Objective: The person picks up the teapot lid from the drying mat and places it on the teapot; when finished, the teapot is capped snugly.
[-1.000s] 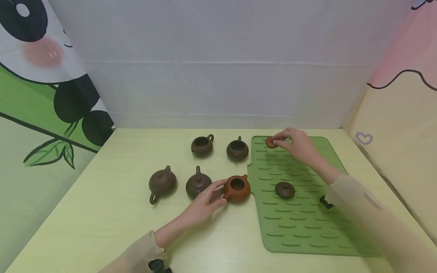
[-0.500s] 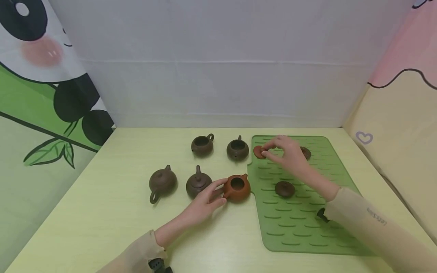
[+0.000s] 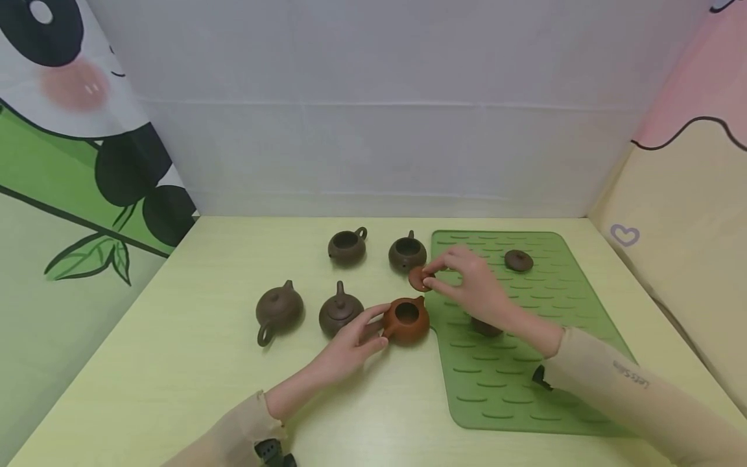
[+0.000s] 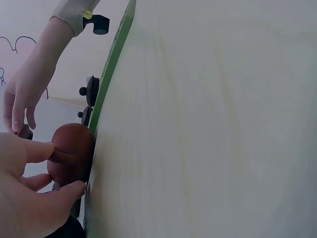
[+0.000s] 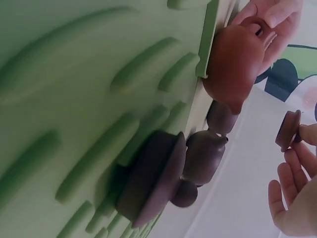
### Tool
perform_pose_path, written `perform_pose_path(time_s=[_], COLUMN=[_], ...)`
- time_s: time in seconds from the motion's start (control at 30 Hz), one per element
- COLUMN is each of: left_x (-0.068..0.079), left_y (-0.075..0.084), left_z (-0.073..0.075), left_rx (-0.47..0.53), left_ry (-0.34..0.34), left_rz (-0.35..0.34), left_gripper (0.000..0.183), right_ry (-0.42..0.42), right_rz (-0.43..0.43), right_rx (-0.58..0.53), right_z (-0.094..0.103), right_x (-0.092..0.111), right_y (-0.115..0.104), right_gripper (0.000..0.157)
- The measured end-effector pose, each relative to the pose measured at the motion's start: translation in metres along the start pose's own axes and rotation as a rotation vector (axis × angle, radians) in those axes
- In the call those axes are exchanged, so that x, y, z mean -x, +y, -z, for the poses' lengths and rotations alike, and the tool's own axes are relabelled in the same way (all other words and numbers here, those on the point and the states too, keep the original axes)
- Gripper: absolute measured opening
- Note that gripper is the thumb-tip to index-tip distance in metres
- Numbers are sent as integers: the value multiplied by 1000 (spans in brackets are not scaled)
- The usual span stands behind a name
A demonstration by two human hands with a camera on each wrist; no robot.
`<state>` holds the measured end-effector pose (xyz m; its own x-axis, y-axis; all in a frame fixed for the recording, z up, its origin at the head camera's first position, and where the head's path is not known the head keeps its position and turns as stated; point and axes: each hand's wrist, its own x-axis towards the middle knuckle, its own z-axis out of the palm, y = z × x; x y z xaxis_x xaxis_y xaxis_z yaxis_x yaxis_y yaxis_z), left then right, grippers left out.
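Note:
My left hand (image 3: 345, 353) holds a reddish-brown clay teapot (image 3: 414, 334) at its handle; the pot stands upright on the table with its top uncovered. My right hand (image 3: 475, 288) pinches a small reddish-brown teapot lid (image 3: 418, 279) by its knob, in the air just beyond that pot. In the right wrist view the lid (image 5: 287, 130) hangs apart from the teapot (image 5: 233, 64). Just left of my left hand is a dark brown teapot (image 3: 338, 314) with its lid on. A dark lid (image 3: 486, 327) on the mat is partly hidden under my right wrist.
A green ridged mat (image 3: 525, 402) covers the table's right side, with another dark lid (image 3: 519, 261) on it. Two lidless dark teapots (image 3: 347, 248) stand at the back. A lidded dark teapot (image 3: 279, 310) is at left. A pale cloth wall (image 3: 373, 155) rises behind.
My right hand has carried the reddish lid left and nearer, from over the mat's back to near the reddish teapot. The far dark lid has come into view. My left hand stays put.

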<state>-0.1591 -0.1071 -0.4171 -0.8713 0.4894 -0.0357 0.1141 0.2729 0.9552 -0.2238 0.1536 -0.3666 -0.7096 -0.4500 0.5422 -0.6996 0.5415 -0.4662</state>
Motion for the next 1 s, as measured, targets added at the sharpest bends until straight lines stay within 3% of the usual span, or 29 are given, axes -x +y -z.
perform_pose_path(time_s=[0.37,1.0], left_x=[1,0], left_y=[1,-1], left_z=[1,2], left_rx=[-42,-29], left_ry=[-5,-3], left_rz=[-5,24], left_gripper=[57,57], right_ry=[-52,-140], right_rz=[0,-49], right_rx=[-26,-46], right_z=[-15,-33], right_x=[6,17], right_y=[-7,-7], right_gripper=[15,14])
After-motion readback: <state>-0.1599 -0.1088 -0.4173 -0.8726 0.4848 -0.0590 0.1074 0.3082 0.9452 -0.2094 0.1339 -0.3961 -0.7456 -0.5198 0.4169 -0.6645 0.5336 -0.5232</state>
